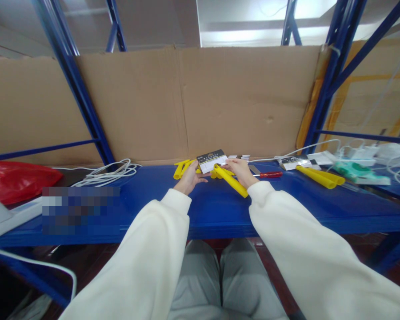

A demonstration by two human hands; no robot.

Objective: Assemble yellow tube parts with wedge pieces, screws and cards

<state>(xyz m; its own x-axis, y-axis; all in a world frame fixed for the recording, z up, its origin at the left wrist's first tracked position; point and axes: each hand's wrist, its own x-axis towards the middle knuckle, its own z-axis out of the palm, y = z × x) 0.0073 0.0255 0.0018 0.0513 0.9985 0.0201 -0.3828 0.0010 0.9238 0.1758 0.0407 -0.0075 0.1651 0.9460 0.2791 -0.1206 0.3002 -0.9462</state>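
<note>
A black-and-white card (212, 161) is held up between my two hands above the blue shelf. My left hand (189, 178) is closed on its left edge, thumb below. With its fingers at the card's right edge, my right hand (239, 170) grips the card too. A yellow tube (233, 182) slants from under the card toward the lower right, beside my right hand; whether that hand touches it cannot be made out. Behind my left hand lie more yellow pieces (179, 170). A red-handled tool (270, 174) rests right of my right hand.
The blue shelf (220, 213) carries white cables (115, 172) and a red bag (20, 180) at left. At right are yellow tubes (320, 177), black-and-white packets (293, 162) and a green item (355, 171). Cardboard (246, 102) stands behind, between blue posts (83, 98).
</note>
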